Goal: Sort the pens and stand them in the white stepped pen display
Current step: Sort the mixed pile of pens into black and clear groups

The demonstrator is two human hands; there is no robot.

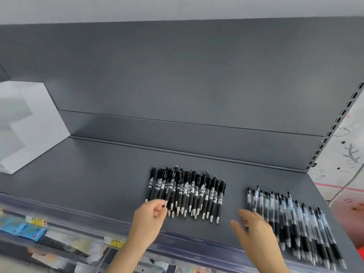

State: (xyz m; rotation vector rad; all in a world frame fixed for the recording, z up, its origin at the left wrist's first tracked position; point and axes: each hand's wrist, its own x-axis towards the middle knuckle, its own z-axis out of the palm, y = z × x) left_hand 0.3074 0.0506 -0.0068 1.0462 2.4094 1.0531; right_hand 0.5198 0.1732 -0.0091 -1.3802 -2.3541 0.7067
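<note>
The left hand (150, 215) is curled, with the thumb and fingers pinched at the tip end of the black pens (186, 191). It seems to pinch the tip of one pen at the left edge of that bunch, but the spot is small and a bit blurry. The right hand (254, 231) is flat and spread, fingers apart, holding nothing. It is blurry, and I cannot tell if it rests on the shelf (94, 174) or is just above it. It is right beside the clear pens (295, 223), at their left edge.

The black pens lie in a close row, side by side, in the middle of the shelf. They have dark bodies, white labels and shiny silver tips that point toward the person. The clear pens lie in a second row to the right, well apart from the first. They have see-through bodies, black grips and silver tips too.

The white stepped pen display (29, 123) stands far to the left at the back of the shelf. It looks smooth and boxy, with steps on its left side. No pens show in it.

The shelf is flat, dark grey metal, with a grey back wall (177, 75). A clear strip (69, 211) runs along the front edge. Below it, small packets (23, 229) hang, some blue.
</note>
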